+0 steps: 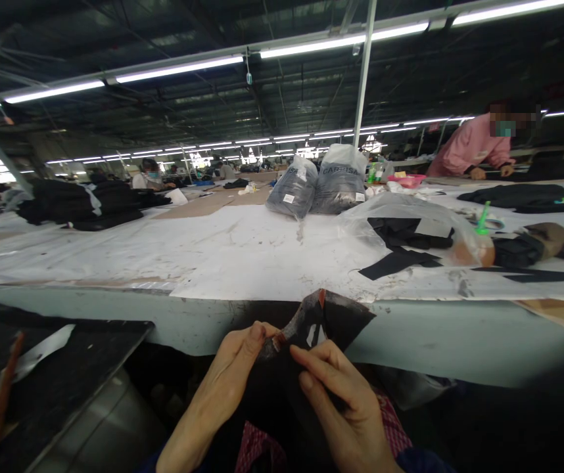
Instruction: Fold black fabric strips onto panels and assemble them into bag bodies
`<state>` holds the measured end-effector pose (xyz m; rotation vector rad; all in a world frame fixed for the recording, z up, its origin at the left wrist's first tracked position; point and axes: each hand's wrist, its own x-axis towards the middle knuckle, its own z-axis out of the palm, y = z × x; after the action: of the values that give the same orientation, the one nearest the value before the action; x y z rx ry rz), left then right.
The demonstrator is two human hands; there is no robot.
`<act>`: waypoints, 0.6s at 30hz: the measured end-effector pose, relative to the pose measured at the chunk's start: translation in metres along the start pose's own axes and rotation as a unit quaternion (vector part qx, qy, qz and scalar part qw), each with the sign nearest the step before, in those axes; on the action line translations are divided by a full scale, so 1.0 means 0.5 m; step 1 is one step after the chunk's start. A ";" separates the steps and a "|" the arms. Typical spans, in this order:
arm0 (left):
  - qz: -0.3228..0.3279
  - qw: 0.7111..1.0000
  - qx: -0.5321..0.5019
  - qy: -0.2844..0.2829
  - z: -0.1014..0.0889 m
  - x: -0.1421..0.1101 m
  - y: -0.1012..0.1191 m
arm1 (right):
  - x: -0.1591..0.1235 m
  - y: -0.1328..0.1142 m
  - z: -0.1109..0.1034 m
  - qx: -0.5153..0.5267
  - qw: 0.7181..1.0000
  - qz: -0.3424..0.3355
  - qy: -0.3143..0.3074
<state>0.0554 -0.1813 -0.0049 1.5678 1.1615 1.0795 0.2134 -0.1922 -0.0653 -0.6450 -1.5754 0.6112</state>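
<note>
Between my two hands, at the near edge of the table, is a dark fabric piece (348, 322) with a brownish edge and small white patches. My left hand (233, 368) pinches its left edge between thumb and fingers. On the right, my right hand (344, 401) has its thumb and index finger closed on the dark material lower down. The upper corner of the piece rests against the table edge. Its lower part blends into the dark lap area, so its full outline is hidden.
A white-covered table (233, 256) stretches ahead. On it are filled plastic bags (338, 180), black cloth strips (400, 263), a green-tipped bottle (483, 220) and dark fabric stacks (79, 200). A black side board (89, 355) lies at left. A person in pink (469, 148) works at far right.
</note>
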 end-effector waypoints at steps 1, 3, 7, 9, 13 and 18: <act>-0.001 1.000 0.005 0.002 -0.001 -0.001 -0.002 | 0.000 0.000 0.000 -0.004 1.000 -0.003 -0.003; 0.001 1.000 0.017 0.002 -0.002 -0.002 -0.004 | 0.000 0.001 0.000 -0.013 1.000 -0.009 -0.008; 0.058 0.997 0.038 -0.021 -0.007 0.005 -0.010 | -0.001 0.004 0.000 -0.031 0.999 -0.034 -0.017; 0.085 0.994 0.052 -0.039 -0.009 0.010 -0.013 | -0.001 0.005 0.000 -0.039 0.998 -0.042 -0.022; 0.103 0.990 0.085 -0.046 -0.008 0.010 -0.017 | 0.000 0.006 0.002 -0.059 0.996 -0.065 -0.026; 0.096 0.985 0.145 -0.018 -0.003 -0.002 -0.014 | 0.000 0.004 0.007 -0.127 0.984 -0.121 0.000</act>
<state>0.0523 -0.1807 -0.0113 1.9503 1.2027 1.0324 0.2102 -0.1912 -0.0670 -0.6275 -1.7163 0.2301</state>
